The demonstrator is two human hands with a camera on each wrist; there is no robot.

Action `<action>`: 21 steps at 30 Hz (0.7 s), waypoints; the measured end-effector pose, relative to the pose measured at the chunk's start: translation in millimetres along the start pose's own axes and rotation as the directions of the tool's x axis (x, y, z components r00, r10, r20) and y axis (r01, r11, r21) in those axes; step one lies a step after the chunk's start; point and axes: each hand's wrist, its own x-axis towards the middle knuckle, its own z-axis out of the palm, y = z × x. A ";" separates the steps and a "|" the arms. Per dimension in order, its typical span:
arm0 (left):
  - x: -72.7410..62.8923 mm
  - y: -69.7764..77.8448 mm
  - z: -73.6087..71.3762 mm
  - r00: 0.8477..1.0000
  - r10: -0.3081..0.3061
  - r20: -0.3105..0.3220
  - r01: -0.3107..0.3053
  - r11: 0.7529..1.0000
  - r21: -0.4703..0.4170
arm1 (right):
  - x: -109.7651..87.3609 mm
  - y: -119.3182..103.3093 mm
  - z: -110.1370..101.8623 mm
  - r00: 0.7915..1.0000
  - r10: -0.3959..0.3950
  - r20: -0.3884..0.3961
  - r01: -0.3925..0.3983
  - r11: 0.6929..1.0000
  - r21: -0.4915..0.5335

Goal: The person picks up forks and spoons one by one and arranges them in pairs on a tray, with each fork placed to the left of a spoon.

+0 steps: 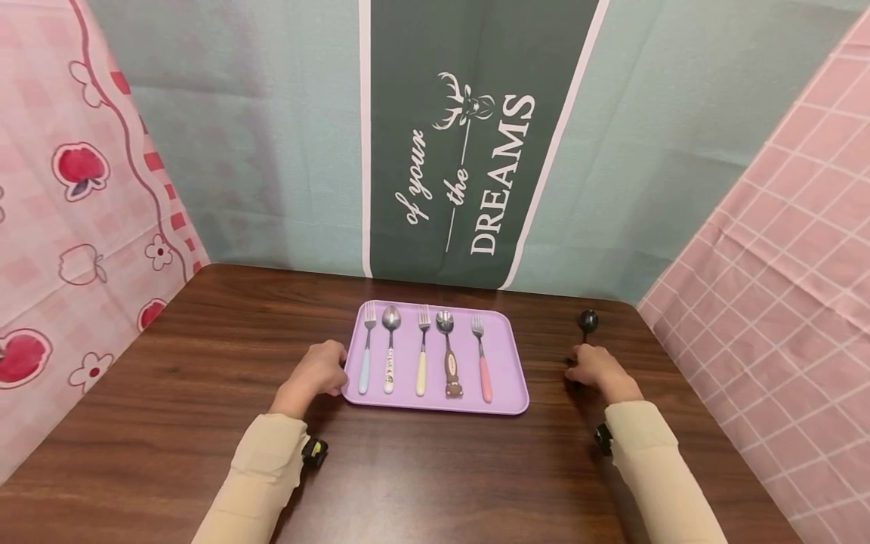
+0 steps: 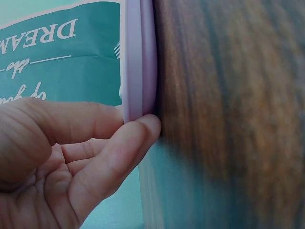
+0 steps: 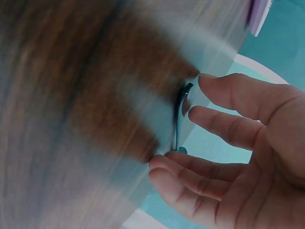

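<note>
On the table lies a lilac tray (image 1: 506, 363), its left rim pinched between thumb and fingers of my left hand (image 1: 318, 372); the left wrist view shows this rim (image 2: 138, 62) close up. From left to right the tray bears a blue-handled fork (image 1: 365, 370), a spoon with a white patterned handle (image 1: 390, 370), a cream-handled fork (image 1: 421, 370), a spoon with a brown bear handle (image 1: 451, 370) and a pink-handled fork (image 1: 485, 378). To the right, my right hand (image 1: 598, 370) spreads around the handle of a black spoon (image 1: 588, 321). Its fingertips (image 3: 162, 164) touch the tabletop, with a gap around the spoon.
The dark wooden table (image 1: 435, 476) extends around the tray. A green and teal cloth with lettering (image 1: 469, 151) hangs behind it. Pink cloths stand at the left (image 1: 81, 227) and right (image 1: 788, 264) sides.
</note>
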 end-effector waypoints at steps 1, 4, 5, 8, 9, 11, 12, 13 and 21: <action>0.3 -0.2 0.3 1.000 0.002 0.000 -0.002 1.000 -0.001 | 0.4 0.8 0.3 1.000 0.000 0.004 0.000 1.000 0.002; 0.6 0.1 0.3 1.000 -0.003 0.000 0.003 1.000 -0.010 | 2.4 3.5 1.4 1.000 0.003 0.001 -0.003 1.000 0.004; 0.4 0.2 0.2 1.000 -0.003 -0.001 0.003 1.000 -0.010 | 3.1 4.3 1.9 1.000 0.003 -0.004 -0.003 1.000 0.003; 0.1 0.3 -0.1 1.000 -0.002 -0.002 0.002 1.000 -0.012 | 5.1 6.7 3.1 0.999 0.017 -0.034 -0.017 1.000 0.007; 0.1 0.4 -0.2 1.000 -0.001 -0.002 0.001 1.000 -0.011 | 5.5 7.4 3.4 0.999 0.023 -0.045 -0.023 1.000 0.008; 0.2 0.5 -0.2 1.000 0.001 -0.004 -0.001 1.000 -0.007 | 6.2 8.8 4.0 0.997 0.040 -0.064 -0.039 0.999 0.020; 0.2 0.7 -0.2 1.000 0.001 -0.004 -0.001 1.000 -0.006 | 6.3 9.4 4.4 0.996 0.051 -0.072 -0.049 0.998 0.031; 0.3 0.7 -0.1 1.000 0.001 -0.005 -0.001 1.000 -0.003 | 6.3 9.7 4.8 0.995 0.061 -0.077 -0.058 0.997 0.044; 0.1 0.5 0.9 1.000 -0.002 -0.001 0.002 1.000 0.009 | 6.7 14.7 6.0 0.965 0.254 -0.072 -0.228 0.939 0.256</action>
